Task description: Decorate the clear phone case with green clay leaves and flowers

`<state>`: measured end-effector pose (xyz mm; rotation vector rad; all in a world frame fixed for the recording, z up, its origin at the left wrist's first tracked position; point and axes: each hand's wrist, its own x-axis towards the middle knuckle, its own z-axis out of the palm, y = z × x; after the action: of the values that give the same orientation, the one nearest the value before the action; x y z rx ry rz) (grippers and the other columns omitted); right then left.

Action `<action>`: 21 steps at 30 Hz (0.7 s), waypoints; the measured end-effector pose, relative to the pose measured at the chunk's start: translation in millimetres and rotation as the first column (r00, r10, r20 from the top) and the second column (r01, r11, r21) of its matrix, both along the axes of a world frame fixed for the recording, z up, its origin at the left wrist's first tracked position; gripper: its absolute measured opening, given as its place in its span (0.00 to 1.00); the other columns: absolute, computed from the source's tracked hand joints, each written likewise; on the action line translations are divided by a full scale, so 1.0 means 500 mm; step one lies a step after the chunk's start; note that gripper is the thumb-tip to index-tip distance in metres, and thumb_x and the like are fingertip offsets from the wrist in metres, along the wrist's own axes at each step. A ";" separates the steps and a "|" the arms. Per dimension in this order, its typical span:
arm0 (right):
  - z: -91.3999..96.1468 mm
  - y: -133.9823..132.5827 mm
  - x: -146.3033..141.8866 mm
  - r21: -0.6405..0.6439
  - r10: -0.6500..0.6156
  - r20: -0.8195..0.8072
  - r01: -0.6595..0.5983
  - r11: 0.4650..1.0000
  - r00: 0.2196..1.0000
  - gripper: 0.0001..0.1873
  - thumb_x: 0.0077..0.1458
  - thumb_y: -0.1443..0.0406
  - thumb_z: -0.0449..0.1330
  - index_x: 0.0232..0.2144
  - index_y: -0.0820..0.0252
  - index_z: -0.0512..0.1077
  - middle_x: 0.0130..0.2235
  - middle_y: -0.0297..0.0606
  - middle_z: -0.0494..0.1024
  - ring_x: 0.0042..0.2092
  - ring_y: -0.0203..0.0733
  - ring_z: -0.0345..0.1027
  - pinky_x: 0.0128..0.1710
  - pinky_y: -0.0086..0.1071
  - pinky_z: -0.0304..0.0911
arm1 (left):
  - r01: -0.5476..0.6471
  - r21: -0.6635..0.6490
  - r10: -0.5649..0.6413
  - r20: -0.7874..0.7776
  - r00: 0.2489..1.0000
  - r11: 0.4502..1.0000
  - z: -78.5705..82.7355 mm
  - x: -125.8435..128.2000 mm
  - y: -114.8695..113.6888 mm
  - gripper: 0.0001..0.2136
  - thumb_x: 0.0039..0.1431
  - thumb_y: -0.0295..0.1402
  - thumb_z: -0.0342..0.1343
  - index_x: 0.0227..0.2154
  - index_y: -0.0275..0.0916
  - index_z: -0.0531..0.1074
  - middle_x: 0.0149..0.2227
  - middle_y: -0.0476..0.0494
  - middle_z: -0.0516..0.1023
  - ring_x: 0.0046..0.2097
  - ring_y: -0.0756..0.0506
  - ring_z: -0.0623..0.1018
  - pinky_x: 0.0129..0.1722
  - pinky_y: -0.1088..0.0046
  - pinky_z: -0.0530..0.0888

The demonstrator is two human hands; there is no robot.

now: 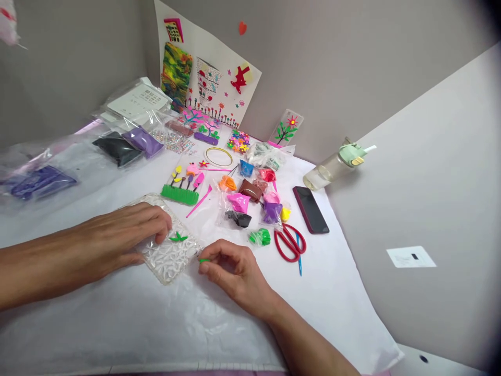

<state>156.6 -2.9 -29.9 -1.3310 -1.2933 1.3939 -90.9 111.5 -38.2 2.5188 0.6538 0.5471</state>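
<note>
A clear textured phone case (170,256) lies on the white table cover in front of me. A small green clay leaf shape (178,238) sits on its upper part. My left hand (121,237) rests on the case's left side, fingers curled down over it and holding it still. My right hand (230,269) is just right of the case, its fingertips pinched on a tiny green clay piece (203,260).
Small bags of coloured clay (250,201) lie beyond my hands, with a green clay bag (260,237), red scissors (288,241), a dark phone (310,209), a pink tool (199,201) and a decorated case (183,183). A bottle (332,167) lies at the right edge. Plastic packets (125,141) sit far left.
</note>
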 end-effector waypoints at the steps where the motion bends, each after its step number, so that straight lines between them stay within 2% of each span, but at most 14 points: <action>1: -0.001 0.000 0.000 -0.030 0.006 -0.042 -0.007 1.000 0.999 0.10 0.60 0.57 0.69 0.34 0.57 0.78 0.31 0.32 0.77 0.32 0.36 0.67 0.35 0.30 0.65 | 0.037 -0.005 -0.037 0.023 0.999 0.999 0.001 0.000 0.003 0.11 0.64 0.22 0.47 0.38 0.44 0.71 0.49 0.46 0.81 0.51 0.44 0.77 0.49 0.70 0.71; 3: -0.004 0.001 -0.002 -0.072 0.014 -0.087 -0.021 0.997 0.996 0.14 0.58 0.54 0.71 0.34 0.57 0.78 0.30 0.31 0.75 0.30 0.35 0.65 0.33 0.30 0.64 | 0.082 -0.017 -0.081 0.069 0.994 0.996 0.002 0.003 0.009 0.13 0.66 0.21 0.44 0.37 0.43 0.71 0.50 0.45 0.82 0.53 0.45 0.77 0.52 0.69 0.71; 6: -0.008 0.006 -0.002 -0.074 -0.029 -0.084 0.023 0.997 0.996 0.15 0.57 0.52 0.72 0.34 0.57 0.80 0.31 0.32 0.76 0.32 0.35 0.67 0.36 0.31 0.66 | 0.052 -0.047 -0.048 0.078 0.996 0.998 0.002 0.007 0.016 0.17 0.69 0.21 0.39 0.35 0.42 0.72 0.51 0.43 0.83 0.55 0.44 0.78 0.54 0.67 0.72; 8: -0.010 0.010 0.000 -0.070 -0.075 -0.109 0.067 0.995 0.991 0.15 0.57 0.52 0.72 0.36 0.57 0.81 0.33 0.33 0.78 0.33 0.36 0.69 0.37 0.31 0.68 | 0.020 -0.070 -0.018 0.033 0.999 0.997 0.002 0.006 0.020 0.19 0.70 0.23 0.37 0.38 0.42 0.74 0.51 0.43 0.83 0.54 0.43 0.78 0.54 0.66 0.73; 11: -0.010 0.014 0.002 -0.097 -0.122 -0.174 0.106 0.990 0.977 0.14 0.56 0.53 0.73 0.38 0.56 0.83 0.34 0.33 0.80 0.34 0.36 0.73 0.40 0.32 0.71 | 0.006 -0.075 -0.008 -0.021 1.000 0.997 0.003 0.009 0.016 0.13 0.71 0.29 0.46 0.50 0.45 0.75 0.53 0.47 0.81 0.54 0.43 0.79 0.54 0.68 0.73; 14: -0.010 0.013 -0.002 -0.158 -0.139 -0.241 0.103 0.982 0.960 0.16 0.52 0.53 0.76 0.38 0.55 0.84 0.32 0.32 0.80 0.34 0.36 0.73 0.40 0.32 0.71 | -0.014 -0.086 0.020 0.062 0.998 0.996 0.002 0.026 -0.007 0.13 0.71 0.35 0.55 0.55 0.49 0.72 0.54 0.50 0.80 0.53 0.43 0.80 0.55 0.71 0.73; 18: -0.011 0.009 -0.013 -0.225 -0.143 -0.353 0.064 0.972 0.925 0.17 0.45 0.54 0.80 0.35 0.54 0.85 0.32 0.31 0.81 0.33 0.36 0.73 0.41 0.33 0.72 | 0.104 -0.065 -0.094 0.148 0.985 0.992 -0.001 0.057 -0.043 0.11 0.73 0.32 0.53 0.53 0.50 0.74 0.48 0.48 0.80 0.49 0.45 0.81 0.48 0.73 0.76; 21: -0.012 0.007 -0.016 -0.247 -0.130 -0.390 0.033 0.968 0.912 0.17 0.46 0.54 0.79 0.36 0.55 0.86 0.30 0.32 0.81 0.32 0.36 0.73 0.42 0.35 0.73 | 0.104 0.006 -0.104 0.161 0.981 0.995 0.003 0.069 -0.052 0.10 0.73 0.30 0.50 0.46 0.47 0.76 0.43 0.47 0.80 0.43 0.45 0.80 0.41 0.73 0.75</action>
<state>148.8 0.8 -35.9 -1.1496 -0.8061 1.6947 -56.2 85.7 -36.8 2.4579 0.4602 0.7024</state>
